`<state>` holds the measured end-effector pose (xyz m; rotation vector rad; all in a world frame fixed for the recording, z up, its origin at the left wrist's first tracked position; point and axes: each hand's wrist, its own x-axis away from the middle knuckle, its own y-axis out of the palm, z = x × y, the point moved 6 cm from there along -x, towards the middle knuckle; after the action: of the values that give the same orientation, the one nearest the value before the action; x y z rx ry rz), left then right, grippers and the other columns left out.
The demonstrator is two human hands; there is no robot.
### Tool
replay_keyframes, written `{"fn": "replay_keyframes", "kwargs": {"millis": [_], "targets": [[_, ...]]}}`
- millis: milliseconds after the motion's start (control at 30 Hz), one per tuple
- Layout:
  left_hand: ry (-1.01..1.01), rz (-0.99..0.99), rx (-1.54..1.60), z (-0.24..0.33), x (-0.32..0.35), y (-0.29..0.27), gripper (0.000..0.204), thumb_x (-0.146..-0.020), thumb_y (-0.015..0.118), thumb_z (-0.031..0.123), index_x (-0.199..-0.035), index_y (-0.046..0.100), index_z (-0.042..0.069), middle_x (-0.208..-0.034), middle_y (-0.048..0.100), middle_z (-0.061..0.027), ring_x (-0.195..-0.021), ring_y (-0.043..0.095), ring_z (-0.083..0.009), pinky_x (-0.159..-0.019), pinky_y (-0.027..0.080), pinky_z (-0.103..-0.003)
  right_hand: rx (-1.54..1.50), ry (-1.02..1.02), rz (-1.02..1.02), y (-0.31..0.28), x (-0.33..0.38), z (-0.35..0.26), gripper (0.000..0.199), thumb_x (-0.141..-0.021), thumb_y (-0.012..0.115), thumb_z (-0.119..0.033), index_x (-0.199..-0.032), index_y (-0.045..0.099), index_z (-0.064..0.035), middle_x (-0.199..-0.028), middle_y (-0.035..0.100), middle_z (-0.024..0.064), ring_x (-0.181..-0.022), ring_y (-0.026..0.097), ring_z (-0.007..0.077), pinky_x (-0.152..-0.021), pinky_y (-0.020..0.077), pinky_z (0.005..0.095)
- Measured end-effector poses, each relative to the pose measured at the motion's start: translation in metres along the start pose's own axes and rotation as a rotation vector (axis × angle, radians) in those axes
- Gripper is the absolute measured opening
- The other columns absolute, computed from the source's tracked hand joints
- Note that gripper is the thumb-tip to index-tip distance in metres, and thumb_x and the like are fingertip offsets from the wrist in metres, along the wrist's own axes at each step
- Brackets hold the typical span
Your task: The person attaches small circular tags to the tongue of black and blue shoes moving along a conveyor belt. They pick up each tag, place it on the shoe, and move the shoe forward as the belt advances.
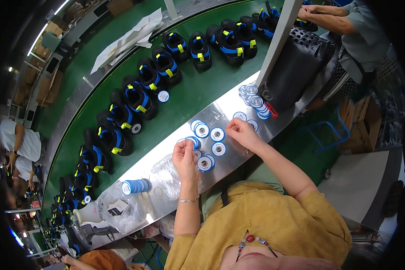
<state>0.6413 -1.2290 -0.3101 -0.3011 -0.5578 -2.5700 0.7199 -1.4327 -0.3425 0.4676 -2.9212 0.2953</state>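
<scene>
My left hand is raised over the metal ledge, fingers pinched together; anything between them is too small to make out. Close by on its right lie several round white tags with blue rims and dark centres, among them a single tag and an overlapping pair. My right hand is closed in a pinch too, just right of another round tag. What its fingertips hold, if anything, I cannot tell. Further tags lie partly behind this hand.
Black-and-blue shoes with yellow tabs line the green conveyor. A tag stack, clear plastic bags and a tape-gun-like tool are at left. More tags and a red-handled tool sit near the grey post. Other people work nearby.
</scene>
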Motion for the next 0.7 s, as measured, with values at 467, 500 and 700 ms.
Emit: {"fn": "replay_keyframes", "kwargs": {"millis": [467,500,700], "targets": [[-0.145,-0.032,0.024,-0.024,-0.003,0.006,0.011,-0.095,0.056,0.012,-0.088,0.056,0.004,-0.067,0.05,0.0004,-0.044,0.032,-0.0023,-0.036,0.02,-0.018,0.752,-0.178,-0.097,0.023,-0.022,-0.014,0.033,-0.075,0.072,-0.022,-0.093,0.053,-0.0027,-0.091,0.063,0.0194,-0.086,0.062,0.0389,-0.073,0.0503,0.0454],[-0.146,-0.037,0.02,-0.024,-0.003,0.007,0.011,-0.095,0.056,0.012,-0.088,0.056,0.004,-0.067,0.05,0.0003,-0.044,0.032,-0.0024,-0.036,0.02,-0.018,0.723,-0.185,-0.079,0.019,-0.024,-0.012,0.032,-0.075,0.072,-0.022,-0.091,0.053,-0.0028,-0.091,0.063,0.0194,-0.085,0.062,0.0389,-0.072,0.0503,0.0447],[-0.156,-0.059,0.012,-0.027,-0.004,0.014,0.012,-0.095,0.058,0.014,-0.088,0.056,0.004,-0.067,0.05,0.0005,-0.044,0.033,-0.0021,-0.037,0.021,-0.018,0.121,0.047,-0.268,0.002,-0.028,0.003,0.015,-0.078,0.072,-0.008,-0.078,0.057,-0.0024,-0.067,0.059,0.0048,-0.063,0.057,0.0141,-0.057,0.0455,0.0269]]}}
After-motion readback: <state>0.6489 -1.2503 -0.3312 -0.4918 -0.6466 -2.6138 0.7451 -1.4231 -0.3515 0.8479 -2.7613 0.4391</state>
